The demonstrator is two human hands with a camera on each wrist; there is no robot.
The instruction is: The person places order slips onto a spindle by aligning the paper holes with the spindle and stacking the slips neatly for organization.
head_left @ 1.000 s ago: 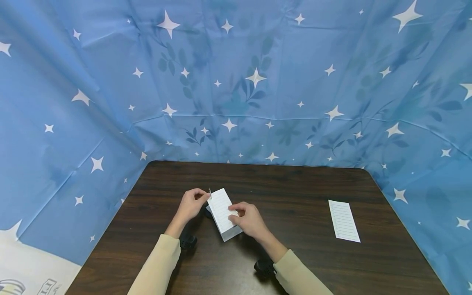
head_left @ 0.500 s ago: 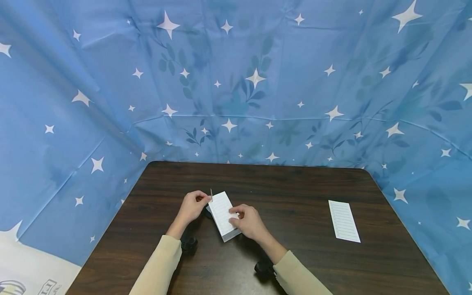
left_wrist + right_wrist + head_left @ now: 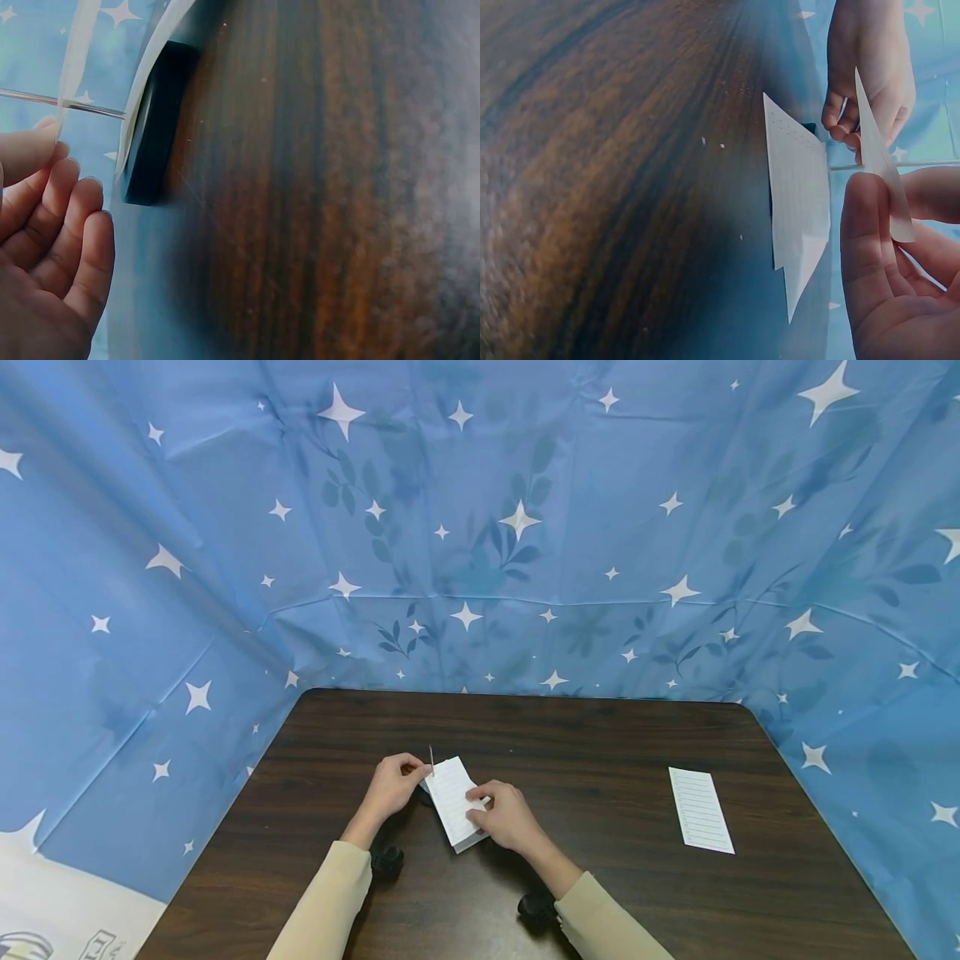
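While the lined slip [image 3: 455,797] is held above the tabletop [image 3: 600,893] at the spike stand [image 3: 154,124], it is pinched by right hand [image 3: 504,816]; left hand [image 3: 390,785] pinches the spike. Thin, floppy, tear-prone paper: best gripped near an edge.

Two bare hands, the left hand [image 3: 392,786] and the right hand [image 3: 506,817], emerge from long beige sleeves [image 3: 324,902]. A small black camera unit [image 3: 387,860] sits under each wrist.
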